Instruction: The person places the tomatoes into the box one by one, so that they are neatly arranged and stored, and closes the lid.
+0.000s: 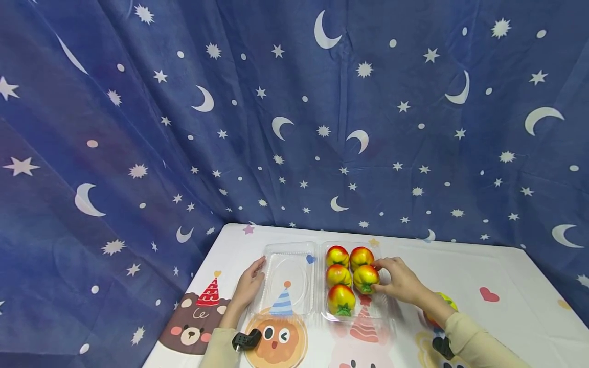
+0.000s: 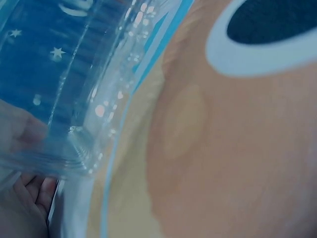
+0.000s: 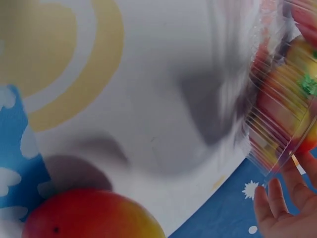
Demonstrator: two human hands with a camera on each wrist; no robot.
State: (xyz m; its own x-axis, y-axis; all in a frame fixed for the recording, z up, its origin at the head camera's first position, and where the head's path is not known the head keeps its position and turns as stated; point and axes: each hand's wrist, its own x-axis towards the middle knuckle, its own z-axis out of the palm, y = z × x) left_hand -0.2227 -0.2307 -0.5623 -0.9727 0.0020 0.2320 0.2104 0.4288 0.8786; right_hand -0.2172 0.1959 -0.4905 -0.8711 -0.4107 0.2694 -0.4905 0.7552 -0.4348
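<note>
A clear plastic clamshell box lies unfolded on the table, its bare half [image 1: 287, 276] on the left and its fruit-filled half [image 1: 383, 309] on the right. My left hand [image 1: 250, 282] rests at the outer left edge of the bare half, fingers relaxed; part of it shows through the plastic in the left wrist view. With thumb and fingers my right hand [image 1: 397, 280] pinches a red-and-yellow fruit [image 1: 365, 279] with a green leafy top, in the right column of the filled half. Several like fruits [image 1: 338, 276] sit beside and behind it.
Another red-and-yellow fruit [image 1: 447, 301] lies on the table, partly hidden under my right forearm; it also shows low in the right wrist view. A white cloth with cartoon prints [image 1: 465, 286] covers the table. Behind hangs a blue curtain [image 1: 391, 128] with moons and stars.
</note>
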